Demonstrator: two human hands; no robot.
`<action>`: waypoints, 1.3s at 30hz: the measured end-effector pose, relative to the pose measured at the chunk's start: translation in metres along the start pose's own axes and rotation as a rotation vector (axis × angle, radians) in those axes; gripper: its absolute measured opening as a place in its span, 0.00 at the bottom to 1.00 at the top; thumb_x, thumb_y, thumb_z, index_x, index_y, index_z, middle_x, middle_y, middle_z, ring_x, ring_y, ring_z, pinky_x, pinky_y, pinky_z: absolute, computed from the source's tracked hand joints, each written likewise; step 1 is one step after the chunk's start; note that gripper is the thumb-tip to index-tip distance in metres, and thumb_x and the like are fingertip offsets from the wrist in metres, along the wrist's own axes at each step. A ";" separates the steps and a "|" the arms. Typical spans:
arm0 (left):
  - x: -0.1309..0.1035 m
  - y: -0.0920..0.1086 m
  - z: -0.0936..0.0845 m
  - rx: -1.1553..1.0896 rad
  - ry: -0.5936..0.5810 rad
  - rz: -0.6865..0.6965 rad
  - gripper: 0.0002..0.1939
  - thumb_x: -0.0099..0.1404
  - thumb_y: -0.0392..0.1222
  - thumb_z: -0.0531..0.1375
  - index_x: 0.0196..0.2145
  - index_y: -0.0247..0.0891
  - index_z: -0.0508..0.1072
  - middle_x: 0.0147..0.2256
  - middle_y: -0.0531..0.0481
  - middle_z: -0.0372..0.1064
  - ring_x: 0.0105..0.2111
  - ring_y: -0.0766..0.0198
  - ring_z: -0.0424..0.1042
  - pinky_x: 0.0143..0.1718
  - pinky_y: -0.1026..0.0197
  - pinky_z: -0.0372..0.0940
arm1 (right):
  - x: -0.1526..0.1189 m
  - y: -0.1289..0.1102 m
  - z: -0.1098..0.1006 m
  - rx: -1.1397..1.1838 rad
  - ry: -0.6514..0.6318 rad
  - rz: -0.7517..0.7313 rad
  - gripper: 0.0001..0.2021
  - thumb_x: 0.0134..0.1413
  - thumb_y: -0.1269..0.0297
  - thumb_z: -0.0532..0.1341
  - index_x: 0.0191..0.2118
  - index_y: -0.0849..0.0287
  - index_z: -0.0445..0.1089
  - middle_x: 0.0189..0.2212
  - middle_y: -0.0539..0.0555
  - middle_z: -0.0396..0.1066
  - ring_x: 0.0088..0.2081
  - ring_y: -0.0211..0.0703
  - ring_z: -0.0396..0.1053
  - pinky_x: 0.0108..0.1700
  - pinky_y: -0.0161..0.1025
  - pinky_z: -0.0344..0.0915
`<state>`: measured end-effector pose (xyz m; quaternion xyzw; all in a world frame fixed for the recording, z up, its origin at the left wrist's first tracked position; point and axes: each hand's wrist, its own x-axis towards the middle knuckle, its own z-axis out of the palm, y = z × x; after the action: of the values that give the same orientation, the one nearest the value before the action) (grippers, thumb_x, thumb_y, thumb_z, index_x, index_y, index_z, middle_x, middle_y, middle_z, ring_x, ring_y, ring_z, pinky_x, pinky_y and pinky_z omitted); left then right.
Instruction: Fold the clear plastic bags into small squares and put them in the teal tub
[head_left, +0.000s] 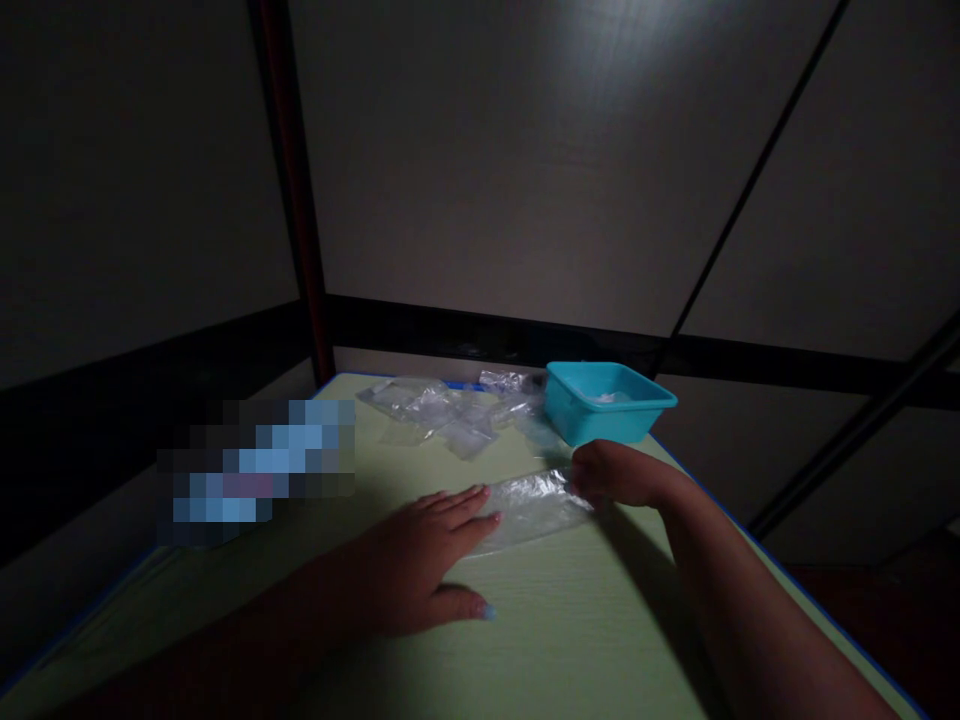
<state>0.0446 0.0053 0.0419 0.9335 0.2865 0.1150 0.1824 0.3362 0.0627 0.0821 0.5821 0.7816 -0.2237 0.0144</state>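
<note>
A clear plastic bag [529, 508] lies flat on the pale green table in front of me. My left hand [427, 555] rests palm down over its left end, fingers stretched out and thumb apart. At the opposite end, my right hand [611, 474] is closed on the bag's edge, with its fingertips partly hidden. Just beyond that hand stands a turquoise plastic basket [609, 408] with something whitish inside. More clear plastic bags [442, 410] lie in a loose, overlapping pile to the left of the basket.
The table [555, 630] has a blue edge and stands close to panelled walls [487, 180]. On its left side is a blurred-out blue item [277, 465] whose kind I cannot make out. The room is dim.
</note>
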 end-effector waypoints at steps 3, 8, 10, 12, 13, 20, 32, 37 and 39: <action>0.001 -0.001 -0.001 -0.020 0.006 0.018 0.36 0.58 0.60 0.55 0.60 0.46 0.51 0.61 0.46 0.43 0.60 0.51 0.46 0.59 0.47 0.45 | 0.003 0.002 0.001 0.084 0.036 0.033 0.06 0.45 0.65 0.55 0.24 0.61 0.63 0.22 0.53 0.69 0.23 0.37 0.65 0.26 0.32 0.56; 0.001 0.000 0.002 0.009 -0.004 0.014 0.37 0.58 0.62 0.54 0.60 0.44 0.51 0.62 0.45 0.41 0.61 0.51 0.44 0.59 0.48 0.44 | 0.007 0.004 0.003 0.156 0.179 0.013 0.08 0.45 0.62 0.56 0.23 0.61 0.60 0.20 0.51 0.65 0.23 0.37 0.62 0.24 0.33 0.55; 0.001 0.000 0.003 0.022 -0.015 0.002 0.38 0.58 0.62 0.53 0.61 0.44 0.50 0.62 0.45 0.40 0.61 0.50 0.43 0.59 0.47 0.44 | 0.008 0.004 0.004 0.255 0.207 -0.002 0.10 0.45 0.59 0.56 0.23 0.60 0.60 0.19 0.50 0.63 0.23 0.36 0.61 0.25 0.33 0.56; 0.001 0.001 0.004 0.034 -0.020 -0.009 0.37 0.59 0.62 0.52 0.61 0.45 0.49 0.62 0.46 0.39 0.61 0.51 0.43 0.59 0.47 0.44 | 0.007 0.004 0.004 0.406 0.217 -0.010 0.12 0.45 0.57 0.57 0.24 0.60 0.59 0.19 0.49 0.62 0.22 0.36 0.60 0.25 0.33 0.57; 0.002 0.001 0.004 0.042 -0.019 -0.013 0.36 0.59 0.62 0.52 0.61 0.45 0.50 0.62 0.46 0.39 0.61 0.51 0.43 0.59 0.48 0.44 | 0.006 0.003 0.004 0.485 0.214 -0.014 0.13 0.45 0.56 0.57 0.24 0.60 0.59 0.19 0.48 0.61 0.22 0.35 0.60 0.24 0.33 0.57; 0.003 0.002 0.005 0.029 0.001 -0.007 0.35 0.59 0.61 0.53 0.60 0.47 0.51 0.62 0.47 0.40 0.61 0.50 0.44 0.59 0.47 0.45 | 0.001 -0.011 0.002 0.882 0.149 -0.056 0.15 0.42 0.54 0.61 0.25 0.61 0.60 0.19 0.47 0.61 0.19 0.33 0.60 0.22 0.33 0.60; 0.004 0.002 0.009 0.029 0.013 -0.029 0.33 0.59 0.58 0.55 0.60 0.51 0.51 0.63 0.48 0.37 0.61 0.49 0.43 0.58 0.45 0.45 | 0.009 -0.041 0.020 1.235 0.235 -0.249 0.14 0.41 0.57 0.65 0.23 0.61 0.61 0.17 0.46 0.64 0.17 0.31 0.60 0.20 0.30 0.60; 0.004 0.003 0.007 0.015 0.009 -0.038 0.33 0.59 0.58 0.55 0.59 0.52 0.52 0.63 0.47 0.39 0.61 0.48 0.43 0.57 0.43 0.45 | 0.014 -0.045 0.027 1.262 0.260 -0.284 0.13 0.44 0.57 0.64 0.25 0.61 0.62 0.18 0.47 0.65 0.19 0.34 0.62 0.22 0.33 0.62; 0.004 0.004 0.006 -0.001 0.001 -0.036 0.33 0.59 0.59 0.55 0.59 0.51 0.53 0.62 0.46 0.39 0.60 0.47 0.44 0.57 0.43 0.45 | 0.016 -0.046 0.028 1.279 0.263 -0.302 0.13 0.44 0.56 0.63 0.25 0.61 0.63 0.19 0.48 0.66 0.20 0.34 0.63 0.24 0.35 0.63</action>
<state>0.0521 0.0031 0.0389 0.9280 0.3035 0.1123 0.1847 0.2818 0.0568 0.0676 0.3828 0.5630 -0.5698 -0.4601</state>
